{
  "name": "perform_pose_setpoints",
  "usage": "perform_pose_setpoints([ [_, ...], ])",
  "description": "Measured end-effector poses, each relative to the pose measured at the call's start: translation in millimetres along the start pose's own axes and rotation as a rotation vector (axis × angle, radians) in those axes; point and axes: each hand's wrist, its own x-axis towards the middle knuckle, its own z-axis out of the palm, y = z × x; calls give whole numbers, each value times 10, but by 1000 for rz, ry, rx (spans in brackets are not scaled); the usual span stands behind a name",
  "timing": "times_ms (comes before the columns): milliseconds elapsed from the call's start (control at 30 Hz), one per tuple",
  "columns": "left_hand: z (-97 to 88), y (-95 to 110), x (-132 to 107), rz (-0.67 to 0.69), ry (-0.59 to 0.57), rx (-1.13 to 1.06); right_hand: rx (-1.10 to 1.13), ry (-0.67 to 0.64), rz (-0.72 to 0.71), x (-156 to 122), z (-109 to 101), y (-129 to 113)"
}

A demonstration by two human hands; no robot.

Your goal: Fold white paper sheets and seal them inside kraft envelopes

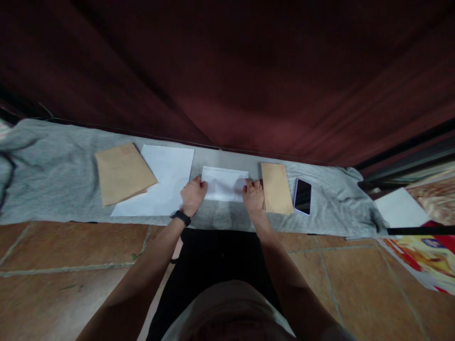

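A folded sheet of white paper (225, 184) lies crosswise in front of me, with a crease line along its far edge. My left hand (194, 194), a dark band on its wrist, has curled fingers closed on the paper's left edge. At the opposite edge my right hand (253, 193) pinches the paper, its other fingers bent close to a stack of small brown envelopes (277, 188). Left of my left hand are flat white sheets (170, 175), partly covered by larger brown envelopes (124, 173).
A grey cloth (64, 170) covers the long narrow surface. A phone (303, 196) lies right of the small envelopes. Behind hangs a dark red curtain (227, 85). At the far right are a white sheet (401, 208) and a colourful printed box or bag (426, 258), above the tiled floor (341, 279).
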Motion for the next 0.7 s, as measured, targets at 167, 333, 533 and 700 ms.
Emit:
perform_pose_setpoints([
  [167,44,-2,39,6,10,9,6,-9,8,37,29,7],
  [333,61,2,57,6,30,14,4,-3,6,52,51,13],
  [533,53,22,50,8,42,28,-11,32,-5,51,101,19],
  [700,52,37,41,16,60,36,-23,90,-5,30,151,17],
])
